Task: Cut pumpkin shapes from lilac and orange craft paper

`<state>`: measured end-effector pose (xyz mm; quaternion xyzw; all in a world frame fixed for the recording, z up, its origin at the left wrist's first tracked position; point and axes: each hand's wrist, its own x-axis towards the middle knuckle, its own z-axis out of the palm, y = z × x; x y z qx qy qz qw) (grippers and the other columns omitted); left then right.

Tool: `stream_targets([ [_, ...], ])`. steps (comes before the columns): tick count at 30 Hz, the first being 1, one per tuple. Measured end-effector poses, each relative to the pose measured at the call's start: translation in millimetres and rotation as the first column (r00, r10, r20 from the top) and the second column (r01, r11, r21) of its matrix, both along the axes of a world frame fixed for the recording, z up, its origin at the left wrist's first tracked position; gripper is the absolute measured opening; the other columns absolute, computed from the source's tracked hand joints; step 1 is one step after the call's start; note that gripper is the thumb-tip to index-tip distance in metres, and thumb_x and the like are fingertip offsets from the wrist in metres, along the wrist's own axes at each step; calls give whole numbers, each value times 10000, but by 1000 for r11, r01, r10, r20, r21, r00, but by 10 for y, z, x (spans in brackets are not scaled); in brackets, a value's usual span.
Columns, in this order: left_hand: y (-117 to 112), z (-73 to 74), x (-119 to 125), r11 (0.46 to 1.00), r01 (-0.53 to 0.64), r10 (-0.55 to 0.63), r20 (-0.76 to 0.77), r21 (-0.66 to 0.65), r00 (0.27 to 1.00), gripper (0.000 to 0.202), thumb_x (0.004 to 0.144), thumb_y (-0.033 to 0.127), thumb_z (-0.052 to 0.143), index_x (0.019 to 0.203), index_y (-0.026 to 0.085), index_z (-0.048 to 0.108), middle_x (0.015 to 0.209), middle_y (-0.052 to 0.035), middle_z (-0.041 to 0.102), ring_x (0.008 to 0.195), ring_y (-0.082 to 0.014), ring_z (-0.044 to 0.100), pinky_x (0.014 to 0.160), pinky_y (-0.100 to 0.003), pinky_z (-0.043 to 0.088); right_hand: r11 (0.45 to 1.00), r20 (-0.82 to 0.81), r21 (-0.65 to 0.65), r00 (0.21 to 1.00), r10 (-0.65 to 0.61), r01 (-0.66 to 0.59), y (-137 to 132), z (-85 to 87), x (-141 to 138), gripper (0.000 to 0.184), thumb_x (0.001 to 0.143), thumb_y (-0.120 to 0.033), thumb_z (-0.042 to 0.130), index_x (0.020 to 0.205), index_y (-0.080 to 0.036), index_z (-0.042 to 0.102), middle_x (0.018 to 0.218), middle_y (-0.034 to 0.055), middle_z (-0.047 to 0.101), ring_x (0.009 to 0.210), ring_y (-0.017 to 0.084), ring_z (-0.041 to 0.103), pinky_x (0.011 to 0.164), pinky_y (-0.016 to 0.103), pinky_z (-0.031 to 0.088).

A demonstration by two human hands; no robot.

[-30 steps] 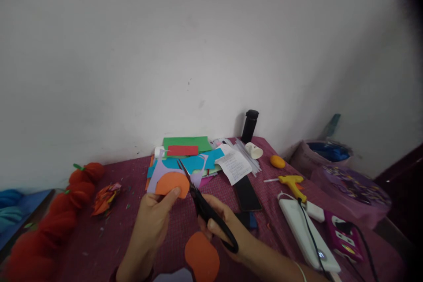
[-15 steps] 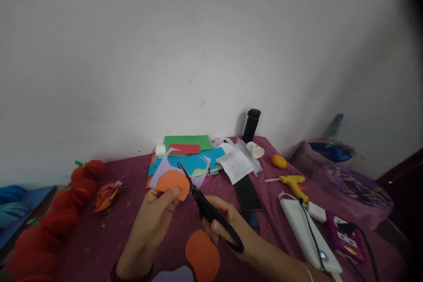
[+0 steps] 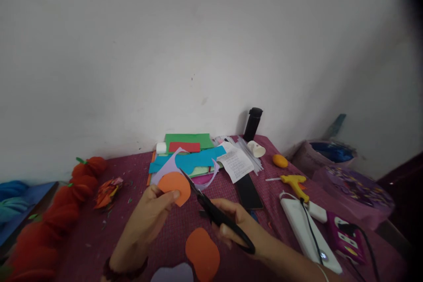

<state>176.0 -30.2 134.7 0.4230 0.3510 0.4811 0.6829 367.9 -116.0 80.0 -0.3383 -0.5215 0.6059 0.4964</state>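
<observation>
My left hand (image 3: 150,216) pinches a round orange paper piece (image 3: 175,186) and holds it up over the maroon table (image 3: 109,238). A lilac paper offcut (image 3: 172,165) curls out from behind that piece. In my right hand (image 3: 231,224) are black scissors (image 3: 214,211), fingers through the handles, blades pointing up-left with the tip at the orange piece's right edge. A second orange cut shape (image 3: 202,253) lies on the table below my hands, with a lilac scrap (image 3: 173,273) beside it at the bottom edge.
A stack of coloured paper sheets (image 3: 188,152) lies at the back by the wall, with a black bottle (image 3: 253,124), a printed slip (image 3: 236,164), a phone (image 3: 248,191), a yellow glue gun (image 3: 292,183), a white power strip (image 3: 307,229). Red-orange paper pumpkins (image 3: 66,198) line the left.
The scissors and my right hand have slid a little to the right and lower. The lilac offcut now hangs looser behind the orange piece. My left hand keeps its hold.
</observation>
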Motion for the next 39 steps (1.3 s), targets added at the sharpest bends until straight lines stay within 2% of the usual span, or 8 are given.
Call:
stream_targets([
  [8, 38, -60, -47, 993, 115, -113, -76, 26, 991, 136, 569, 212, 785, 658, 140, 711, 635, -22, 641, 587, -123, 550, 592, -230, 447, 999, 81, -44, 996, 30, -27, -52, 43, 146, 584, 729, -438, 741, 1210, -157, 565, 592, -74, 477, 426, 24, 354, 389, 152, 274],
  [13, 76, -108, -69, 981, 191, -185, -118, 40, 976, 112, 594, 218, 769, 622, 140, 694, 628, -23, 631, 605, -135, 550, 618, -243, 447, 999, 192, -39, 981, 24, -17, -98, 109, 272, 528, 753, -434, 728, 1189, -164, 597, 711, -37, 516, 480, 18, 377, 405, 141, 274],
  [17, 91, -153, -62, 972, 230, -223, -114, 48, 968, 102, 609, 217, 762, 646, 142, 703, 657, -32, 645, 618, -142, 555, 619, -249, 448, 997, 197, -73, 980, 40, -26, -145, 128, 331, 521, 739, -415, 745, 1178, -177, 597, 722, -43, 510, 470, 13, 373, 407, 141, 289],
  [25, 102, -202, -43, 979, 200, -191, -144, 48, 971, 112, 582, 200, 773, 672, 164, 717, 676, -40, 673, 620, -154, 577, 620, -255, 458, 993, 167, -101, 983, 79, -63, -210, 16, 352, 510, 784, -448, 699, 1190, -167, 569, 677, -55, 486, 417, 7, 361, 369, 135, 283],
  [29, 118, -228, -56, 973, 226, -215, -179, 48, 960, 123, 599, 208, 765, 707, 160, 732, 701, -52, 690, 630, -161, 590, 613, -254, 459, 989, 183, -102, 975, 127, -110, -214, 133, 388, 580, 765, -518, 696, 1202, -167, 549, 709, -33, 501, 473, 33, 401, 419, 159, 331],
  [32, 100, -200, -48, 952, 294, -275, -184, 82, 944, 107, 613, 216, 763, 696, 157, 728, 686, -49, 679, 619, -159, 580, 611, -256, 461, 985, 259, -64, 950, 172, -161, -229, 281, 435, 618, 765, -604, 652, 1198, -173, 556, 837, 26, 534, 662, 97, 485, 574, 221, 421],
  [34, 81, -176, -37, 929, 357, -335, -187, 99, 924, 110, 628, 232, 759, 700, 155, 729, 683, -51, 670, 612, -160, 569, 614, -263, 465, 977, 287, -53, 934, 211, -204, -240, 360, 460, 655, 775, -648, 608, 1224, -176, 544, 899, 51, 540, 747, 130, 490, 649, 257, 431],
  [39, 48, -183, 13, 874, 477, -441, -269, 88, 856, 94, 660, 251, 738, 660, 158, 724, 654, -54, 655, 586, -154, 547, 575, -245, 443, 975, 280, -73, 934, 222, -210, -231, 402, 480, 645, 774, -667, 591, 1179, -166, 558, 870, 42, 519, 729, 133, 475, 643, 270, 415],
])
